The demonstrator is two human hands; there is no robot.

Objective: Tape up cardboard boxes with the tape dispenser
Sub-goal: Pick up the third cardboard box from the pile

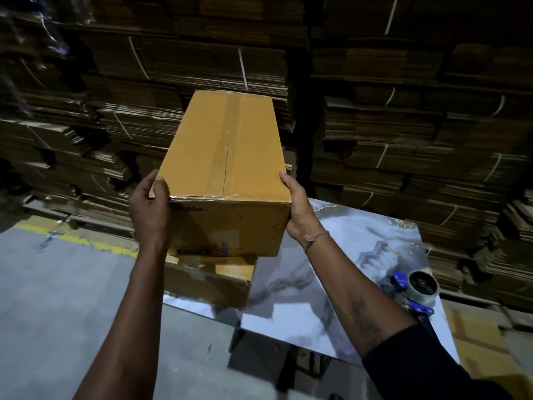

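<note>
The person holds a closed cardboard box (227,157) up in front of them with both arms stretched out, one hand on each near corner. The left hand (150,206) wraps the near left corner, fingers curled over the top edge, and the right hand (297,209) presses flat on the right side wall with the thumb lying along the top edge; so both hands are clamped on the box, not spread free. A strip of clear tape (227,134) runs along the middle seam of the top, and it folds down a little over the near edge. The box is above a second cardboard box (213,280), which lies on the left end of the marble-pattern table (331,255); I cannot tell if the two boxes are touching. The tape dispenser (415,290), blue with a roll of clear tape on it, lies on the right part of the table, well apart from both hands. A thin string bracelet (315,236) is on the right wrist. Behind the table stand dark stacks of flat cardboard bundles (403,125) tied with white straps
</note>
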